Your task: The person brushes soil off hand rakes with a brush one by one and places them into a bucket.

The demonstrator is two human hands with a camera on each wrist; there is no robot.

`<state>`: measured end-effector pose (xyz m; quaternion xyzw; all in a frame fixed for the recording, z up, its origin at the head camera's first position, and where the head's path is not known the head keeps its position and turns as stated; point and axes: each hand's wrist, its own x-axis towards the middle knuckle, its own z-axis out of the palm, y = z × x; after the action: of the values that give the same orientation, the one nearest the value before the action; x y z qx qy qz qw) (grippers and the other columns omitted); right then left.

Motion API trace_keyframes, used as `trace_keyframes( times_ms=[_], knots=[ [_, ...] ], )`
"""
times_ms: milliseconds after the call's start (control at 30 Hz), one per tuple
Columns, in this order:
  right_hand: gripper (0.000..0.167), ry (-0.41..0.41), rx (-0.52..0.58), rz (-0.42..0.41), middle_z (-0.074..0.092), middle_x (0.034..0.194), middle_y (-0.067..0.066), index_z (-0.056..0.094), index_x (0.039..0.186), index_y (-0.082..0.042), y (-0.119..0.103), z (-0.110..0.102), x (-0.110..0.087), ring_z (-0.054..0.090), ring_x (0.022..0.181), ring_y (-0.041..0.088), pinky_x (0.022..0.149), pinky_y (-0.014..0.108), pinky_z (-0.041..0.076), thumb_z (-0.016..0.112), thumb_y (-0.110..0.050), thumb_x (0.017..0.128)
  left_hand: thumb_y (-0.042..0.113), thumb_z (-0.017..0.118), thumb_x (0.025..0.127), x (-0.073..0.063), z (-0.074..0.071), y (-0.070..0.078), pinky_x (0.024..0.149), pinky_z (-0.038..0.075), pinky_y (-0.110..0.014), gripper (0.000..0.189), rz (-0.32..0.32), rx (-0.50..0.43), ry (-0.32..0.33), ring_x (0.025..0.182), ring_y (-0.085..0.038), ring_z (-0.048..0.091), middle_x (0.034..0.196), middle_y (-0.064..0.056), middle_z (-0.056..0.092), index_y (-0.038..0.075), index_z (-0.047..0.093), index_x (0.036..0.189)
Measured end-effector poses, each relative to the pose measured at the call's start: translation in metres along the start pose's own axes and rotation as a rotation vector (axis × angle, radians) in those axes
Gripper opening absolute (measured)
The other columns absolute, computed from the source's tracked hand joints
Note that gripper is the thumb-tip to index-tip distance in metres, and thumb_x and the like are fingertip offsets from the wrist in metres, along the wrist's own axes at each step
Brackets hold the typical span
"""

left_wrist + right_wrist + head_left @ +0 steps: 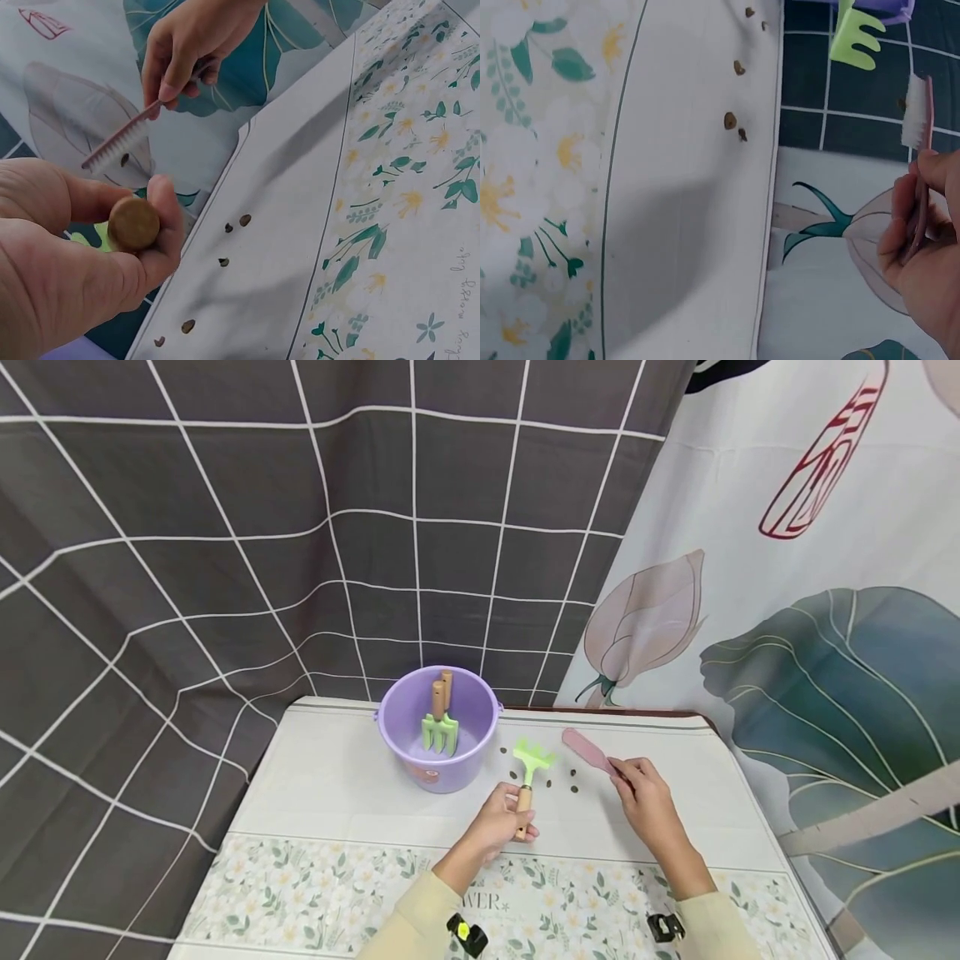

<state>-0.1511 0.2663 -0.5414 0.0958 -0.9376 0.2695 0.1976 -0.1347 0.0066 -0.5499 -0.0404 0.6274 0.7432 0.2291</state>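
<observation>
My left hand (495, 818) grips the wooden handle of a small green hand rake (532, 758), its tines pointing away from me. In the left wrist view the round handle end (135, 223) sits between thumb and fingers. My right hand (647, 793) holds a pink brush (587, 749) by its handle; white bristles (913, 112) show in the right wrist view. A small dark bit (125, 160) shows by the bristles. Several brown seed-like bits (574, 789) lie on the white table cover around the rake head.
Left of the rake stands a purple bucket (459, 777). Inside it are a green hand fork (440, 735) and another wooden-handled tool (447, 680), its head hidden. A dark checked curtain (465, 560) and a printed white curtain (675, 510) hang behind the table. Flowered cloth (315, 885) covers the near side.
</observation>
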Motion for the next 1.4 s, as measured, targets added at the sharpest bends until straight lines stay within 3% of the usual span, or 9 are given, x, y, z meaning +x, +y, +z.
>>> trace_keyframes(
  times_ms=[200, 333, 433, 567, 700, 933, 1233, 1400],
  knots=[
    [0.025, -0.085, 0.083, 0.107, 0.064, 0.104, 0.011, 0.071, 0.126, -0.001, -0.001, -0.001, -0.001, 0.060, 0.082, 0.016, 0.065, 0.023, 0.054, 0.062, -0.005, 0.103, -0.005, 0.060, 0.097, 0.001, -0.002, -0.002, 0.059, 0.053, -0.021, 0.038, 0.037, 0.118, 0.050, 0.071, -0.016, 0.058, 0.097, -0.012, 0.055, 0.001, 0.043, 0.131],
    [0.026, -0.137, 0.106, 0.150, 0.064, 0.104, 0.009, 0.070, 0.128, -0.002, -0.001, -0.001, -0.002, 0.060, 0.082, 0.014, 0.066, 0.023, 0.055, 0.059, -0.008, 0.105, 0.005, 0.053, 0.103, 0.002, -0.004, -0.004, 0.057, 0.049, -0.020, 0.029, 0.072, 0.215, 0.080, 0.069, -0.014, 0.057, 0.093, -0.010, 0.059, 0.004, 0.044, 0.131],
    [0.026, -0.143, 0.100, 0.146, 0.064, 0.104, 0.009, 0.069, 0.128, -0.001, -0.001, 0.000, -0.004, 0.058, 0.081, 0.013, 0.065, 0.023, 0.054, 0.059, -0.007, 0.104, 0.012, 0.045, 0.109, 0.003, -0.007, -0.005, 0.059, 0.048, -0.022, 0.026, 0.125, 0.341, 0.104, 0.069, -0.013, 0.057, 0.092, -0.008, 0.061, 0.004, 0.047, 0.133],
    [0.026, -0.114, 0.088, 0.111, 0.063, 0.104, 0.010, 0.069, 0.127, -0.001, -0.003, 0.000, -0.008, 0.056, 0.079, 0.011, 0.062, 0.021, 0.052, 0.061, -0.005, 0.103, 0.011, 0.045, 0.108, 0.003, -0.010, -0.006, 0.076, 0.056, -0.036, 0.032, 0.239, 0.557, 0.157, 0.084, -0.020, 0.064, 0.103, -0.012, 0.067, -0.001, 0.053, 0.136],
    [0.026, -0.046, 0.076, 0.064, 0.064, 0.105, 0.010, 0.070, 0.126, -0.001, -0.008, -0.005, -0.009, 0.055, 0.078, 0.011, 0.061, 0.020, 0.050, 0.062, -0.003, 0.102, 0.005, 0.052, 0.103, 0.004, -0.012, -0.008, 0.095, 0.055, -0.050, 0.032, 0.336, 0.692, 0.193, 0.104, -0.030, 0.065, 0.116, -0.017, 0.066, -0.001, 0.057, 0.134],
    [0.026, 0.006, 0.052, -0.010, 0.064, 0.106, 0.009, 0.071, 0.125, -0.002, -0.016, -0.014, -0.004, 0.053, 0.079, 0.010, 0.062, 0.021, 0.050, 0.065, 0.000, 0.099, -0.004, 0.062, 0.095, 0.003, -0.011, -0.010, 0.087, 0.057, -0.046, 0.032, 0.402, 0.743, 0.208, 0.093, -0.023, 0.060, 0.107, -0.010, 0.060, 0.007, 0.055, 0.124],
    [0.029, -0.017, 0.075, -0.158, 0.064, 0.104, 0.008, 0.072, 0.124, -0.001, -0.024, -0.020, -0.001, 0.051, 0.079, 0.007, 0.061, 0.020, 0.047, 0.069, 0.004, 0.095, -0.008, 0.067, 0.089, 0.003, -0.007, -0.014, 0.077, 0.053, -0.032, 0.039, 0.378, 0.729, 0.215, 0.086, -0.015, 0.054, 0.099, -0.006, 0.053, 0.014, 0.052, 0.118],
    [0.029, -0.064, 0.046, -0.204, 0.063, 0.103, 0.006, 0.072, 0.123, -0.001, -0.029, -0.017, -0.002, 0.052, 0.079, 0.006, 0.061, 0.023, 0.049, 0.069, 0.004, 0.094, -0.008, 0.068, 0.089, 0.004, -0.004, -0.016, 0.079, 0.056, -0.034, 0.040, 0.369, 0.729, 0.211, 0.088, -0.016, 0.055, 0.102, -0.007, 0.053, 0.014, 0.051, 0.118]
  ],
)
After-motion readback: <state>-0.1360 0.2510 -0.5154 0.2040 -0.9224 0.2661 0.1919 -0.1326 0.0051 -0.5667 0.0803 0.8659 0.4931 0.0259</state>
